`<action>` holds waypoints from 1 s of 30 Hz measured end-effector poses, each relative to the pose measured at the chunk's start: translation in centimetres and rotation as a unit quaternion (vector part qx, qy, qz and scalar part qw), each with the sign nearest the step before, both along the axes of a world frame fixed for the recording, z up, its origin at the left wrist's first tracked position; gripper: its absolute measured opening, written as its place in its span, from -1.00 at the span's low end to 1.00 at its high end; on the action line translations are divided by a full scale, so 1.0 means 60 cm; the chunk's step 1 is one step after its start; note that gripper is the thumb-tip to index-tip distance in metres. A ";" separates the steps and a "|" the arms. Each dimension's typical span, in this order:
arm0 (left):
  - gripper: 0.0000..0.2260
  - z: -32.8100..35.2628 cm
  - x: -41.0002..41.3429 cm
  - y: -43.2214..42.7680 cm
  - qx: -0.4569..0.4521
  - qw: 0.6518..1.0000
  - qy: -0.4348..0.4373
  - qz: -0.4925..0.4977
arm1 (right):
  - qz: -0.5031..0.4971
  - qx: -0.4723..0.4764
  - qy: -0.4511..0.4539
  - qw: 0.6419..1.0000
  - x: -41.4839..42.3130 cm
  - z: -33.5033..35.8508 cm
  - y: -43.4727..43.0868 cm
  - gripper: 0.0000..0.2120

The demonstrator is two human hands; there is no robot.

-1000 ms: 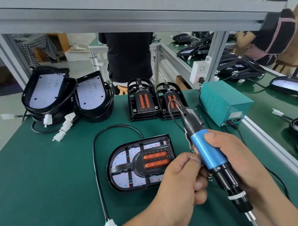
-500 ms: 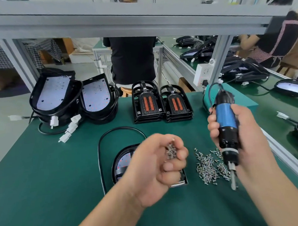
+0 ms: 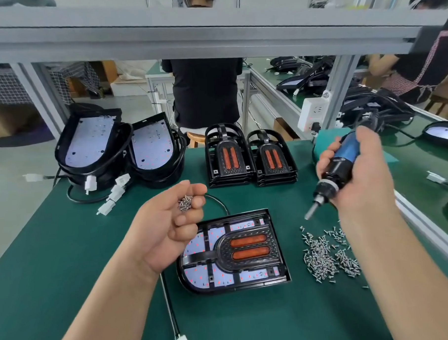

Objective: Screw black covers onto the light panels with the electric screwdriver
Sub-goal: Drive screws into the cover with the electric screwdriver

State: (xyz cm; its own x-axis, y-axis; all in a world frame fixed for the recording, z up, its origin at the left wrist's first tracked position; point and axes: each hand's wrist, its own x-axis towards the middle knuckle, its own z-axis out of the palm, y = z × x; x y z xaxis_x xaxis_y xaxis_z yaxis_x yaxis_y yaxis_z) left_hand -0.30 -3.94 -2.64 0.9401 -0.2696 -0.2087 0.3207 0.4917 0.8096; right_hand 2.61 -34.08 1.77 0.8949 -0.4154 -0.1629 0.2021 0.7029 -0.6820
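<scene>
L hand (image 3: 169,231) cupping screws (image 3: 185,203), R hand (image 3: 364,181) gripping screwdriver (image 3: 346,150)

1. Screws (image 3: 185,203) cupped in the left hand's (image 3: 166,223) curled fingers: bright, shiny metal, as is the loose pile (image 3: 324,255) below the right fingers.
2. Electric screwdriver (image 3: 343,159) within the right hand's (image 3: 364,179) fingers: glossy blue and black plastic, dull metal bit.
3. Black cover (image 3: 222,251) beneath the left fingers: textured plastic, smooth orange inserts.
4. Table mat (image 3: 67,253): matt green.

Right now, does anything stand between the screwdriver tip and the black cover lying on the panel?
Nothing visible does. The electric screwdriver, gripped by the right hand, points down-left toward the black cover across open air. The left hand, holding screws, hides only part of the light panel's left end.
</scene>
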 end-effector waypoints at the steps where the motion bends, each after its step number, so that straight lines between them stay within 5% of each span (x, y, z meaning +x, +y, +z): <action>1: -0.70 -0.005 0.004 0.004 0.005 1.000 0.001 0.005 | -0.008 0.019 0.003 1.000 0.008 -0.002 0.008 -0.68; 8: -0.67 -0.034 0.037 0.035 0.037 0.999 0.000 0.038 | -0.021 0.119 0.019 0.992 0.037 -0.039 0.051 -0.77; 18: -0.74 -0.075 0.061 0.014 0.112 0.994 -0.007 0.004 | -0.014 0.130 -0.021 0.991 0.032 -0.097 0.082 -0.76; 30: -0.71 -0.080 0.040 0.009 0.059 0.992 0.034 -0.103 | -0.004 0.141 -0.017 0.990 0.010 -0.105 0.095 -0.74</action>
